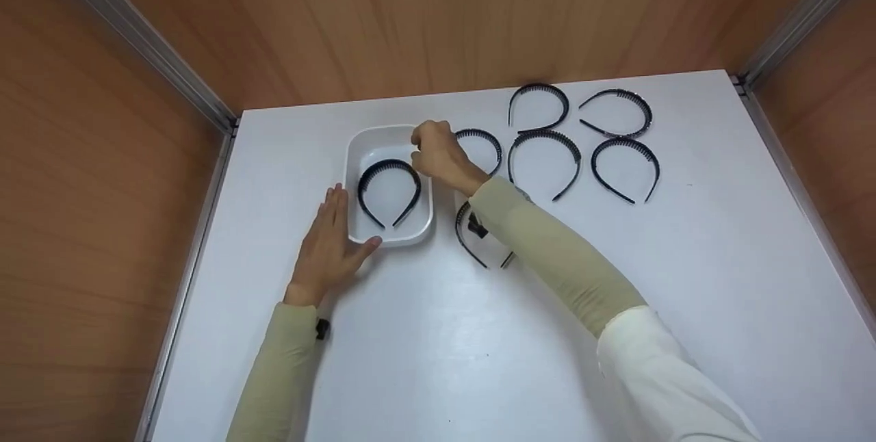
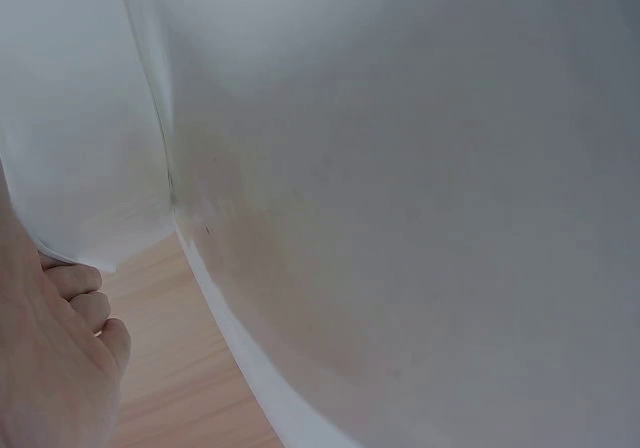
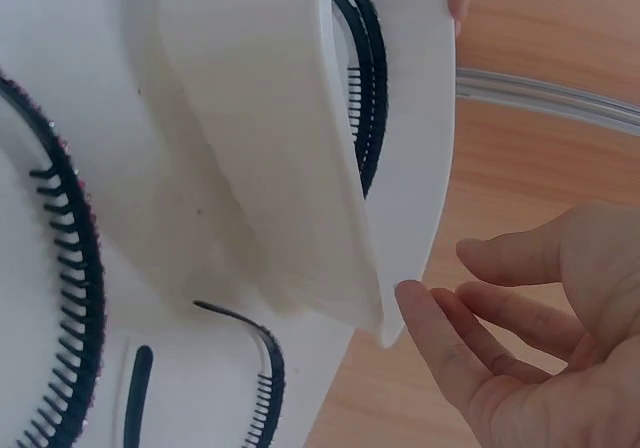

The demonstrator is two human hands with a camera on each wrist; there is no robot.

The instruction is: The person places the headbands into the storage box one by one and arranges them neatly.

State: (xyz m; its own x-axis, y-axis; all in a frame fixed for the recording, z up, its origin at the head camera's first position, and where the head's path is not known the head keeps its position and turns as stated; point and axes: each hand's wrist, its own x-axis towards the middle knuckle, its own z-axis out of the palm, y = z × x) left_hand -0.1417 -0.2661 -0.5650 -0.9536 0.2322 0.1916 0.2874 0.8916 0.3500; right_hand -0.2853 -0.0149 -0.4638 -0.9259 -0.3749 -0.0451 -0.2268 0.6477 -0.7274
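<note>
A white rectangular tub (image 1: 407, 241) stands on the table with black toothed headbands (image 1: 389, 163) in it. In the right wrist view two of these headband arcs (image 3: 372, 78) overlap beyond the tub's rim. My left hand (image 1: 325, 254) lies against the tub's left side, fingers extended along it and thumb by the near rim. Over the far right corner of the tub is my right hand (image 1: 438, 154). The right wrist view shows its fingers loosely bent, thumb apart, nothing between them. One fingertip (image 3: 408, 293) is close to the tub's corner.
Several more black headbands lie on the white table right of the tub, among them one at the back (image 1: 567, 103) and one farther right (image 1: 626, 141). My right sleeve (image 1: 561, 250) partly covers a nearer headband (image 1: 472, 250). Wooden panels (image 1: 438, 24) enclose the table.
</note>
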